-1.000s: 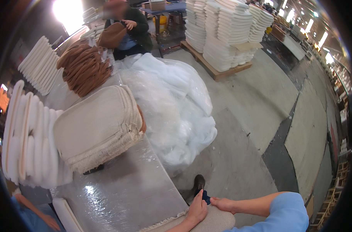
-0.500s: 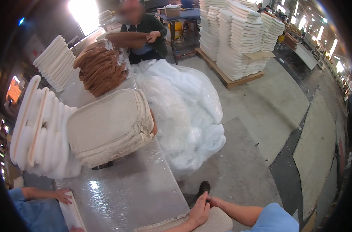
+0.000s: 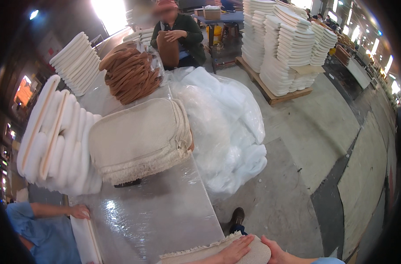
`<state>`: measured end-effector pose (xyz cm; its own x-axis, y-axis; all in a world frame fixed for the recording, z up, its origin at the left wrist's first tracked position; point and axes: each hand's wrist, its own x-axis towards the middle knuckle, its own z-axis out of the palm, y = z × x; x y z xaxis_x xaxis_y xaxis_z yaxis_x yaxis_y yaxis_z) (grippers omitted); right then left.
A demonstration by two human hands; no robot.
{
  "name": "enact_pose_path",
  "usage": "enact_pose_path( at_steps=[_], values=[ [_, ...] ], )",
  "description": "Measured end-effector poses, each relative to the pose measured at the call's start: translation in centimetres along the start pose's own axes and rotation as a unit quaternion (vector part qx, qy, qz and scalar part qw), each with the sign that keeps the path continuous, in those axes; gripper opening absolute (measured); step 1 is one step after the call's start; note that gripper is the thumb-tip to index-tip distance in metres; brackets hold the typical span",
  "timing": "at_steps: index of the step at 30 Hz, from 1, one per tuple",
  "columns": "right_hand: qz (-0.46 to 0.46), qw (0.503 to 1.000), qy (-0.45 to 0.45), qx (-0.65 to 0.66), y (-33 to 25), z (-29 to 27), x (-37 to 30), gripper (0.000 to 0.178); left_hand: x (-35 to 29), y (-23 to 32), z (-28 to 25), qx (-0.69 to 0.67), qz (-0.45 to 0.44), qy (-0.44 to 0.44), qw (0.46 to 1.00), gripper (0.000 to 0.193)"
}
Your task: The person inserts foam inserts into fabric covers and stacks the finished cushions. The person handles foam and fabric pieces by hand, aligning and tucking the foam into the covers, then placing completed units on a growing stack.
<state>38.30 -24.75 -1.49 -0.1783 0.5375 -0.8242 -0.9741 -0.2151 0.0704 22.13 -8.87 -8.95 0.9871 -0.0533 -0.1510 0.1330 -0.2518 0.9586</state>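
At the bottom edge, a beige fabric-covered cushion (image 3: 261, 251) with a frayed upper edge lies in front of me, its lower part cut off by the picture. My left hand (image 3: 236, 250) rests flat on its top face, fingers stretched toward the rounded end. Around that right end curls my right hand (image 3: 276, 251), thumb up, gripping the edge; some of its fingers are hidden. Farther up the table sits a stack of beige fabric covers (image 3: 136, 132) with fringed edges.
Plastic film covers the table (image 3: 165, 198). White padded pieces (image 3: 62, 141) and brown covers (image 3: 130, 75) are piled there. A bulging clear bag of white padding (image 3: 222, 132) stands alongside. A co-worker's hand (image 3: 80, 211) holds a white strip; another person (image 3: 183, 44) handles a brown piece.
My hands have moved apart: the left now lies flat on the cushion, the right at its end. The far person has turned the brown piece upright. The view has shifted slightly.
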Motion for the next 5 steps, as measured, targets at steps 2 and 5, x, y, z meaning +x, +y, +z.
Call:
enact_pose_path(
  at_steps=[2,5],
  values=[
    [0.045,0.984,0.011,-0.170,-1.9,0.3,1.6,0.075,0.4,-0.9,-0.8,-0.017,0.009,-0.005,1.000,0.065],
    [0.113,0.968,-0.004,-0.224,-3.7,-0.3,5.3,0.081,0.2,-1.5,-1.7,-0.145,-0.018,0.016,0.989,0.076]
  ],
)
